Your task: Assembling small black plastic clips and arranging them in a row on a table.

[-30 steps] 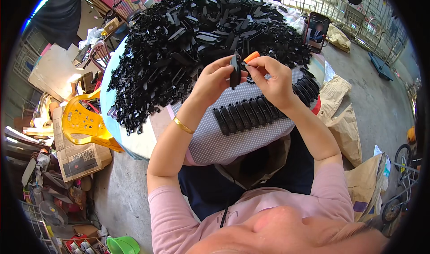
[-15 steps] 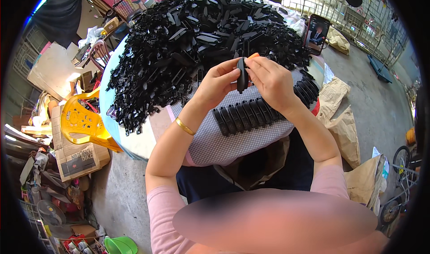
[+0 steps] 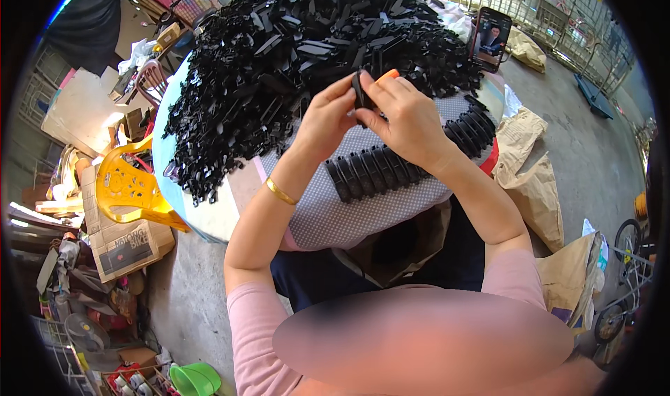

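Note:
My left hand (image 3: 326, 120) and my right hand (image 3: 405, 116) meet over the table and together pinch one small black plastic part (image 3: 359, 96). An orange tool tip (image 3: 388, 75) pokes out above my right fingers. Just below the hands, a row of finished black parts (image 3: 412, 162) lies lined up on a dotted grey cloth (image 3: 349, 218). Behind the hands rises a big heap of loose black plastic parts (image 3: 293, 54), covering most of the round table (image 3: 199, 218). A gold bangle sits on my left wrist.
A phone (image 3: 490, 38) with a lit screen leans at the heap's far right. A yellow plastic chair (image 3: 125, 186) and a cardboard box (image 3: 122, 246) stand at the left. Brown paper sacks (image 3: 534, 165) lie on the concrete floor to the right. Clutter fills the lower left.
Both hands have stayed together over the row, turning the black part between the fingers; the part now stands more upright and the hands sit slightly closer.

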Demonstrator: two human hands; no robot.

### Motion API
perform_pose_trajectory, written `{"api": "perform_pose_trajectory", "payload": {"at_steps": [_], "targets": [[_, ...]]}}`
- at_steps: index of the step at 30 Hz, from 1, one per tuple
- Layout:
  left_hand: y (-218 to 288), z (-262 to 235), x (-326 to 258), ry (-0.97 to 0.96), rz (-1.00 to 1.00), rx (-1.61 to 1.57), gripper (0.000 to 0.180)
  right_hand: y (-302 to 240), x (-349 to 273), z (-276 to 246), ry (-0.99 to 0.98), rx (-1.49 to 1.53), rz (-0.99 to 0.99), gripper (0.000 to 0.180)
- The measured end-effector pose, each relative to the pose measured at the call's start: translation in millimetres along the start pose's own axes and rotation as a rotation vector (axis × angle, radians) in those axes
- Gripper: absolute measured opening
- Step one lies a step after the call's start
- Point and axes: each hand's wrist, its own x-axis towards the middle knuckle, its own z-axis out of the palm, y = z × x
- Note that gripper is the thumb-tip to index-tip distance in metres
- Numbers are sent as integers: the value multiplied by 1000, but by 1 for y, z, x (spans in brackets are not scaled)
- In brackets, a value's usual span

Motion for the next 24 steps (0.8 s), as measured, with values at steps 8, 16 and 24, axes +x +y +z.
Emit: {"api": "perform_pose_trajectory", "payload": {"at_steps": [8, 16, 24], "targets": [[19, -72, 24, 214, 208, 624, 29, -52, 7, 8, -246, 437, 265, 43], [19, -79, 17, 416, -91, 1608, 43, -100, -22, 47, -588, 143, -38, 21], [6, -90, 25, 384, -59, 1576, 36, -89, -30, 37, -587, 176, -56, 31]]}}
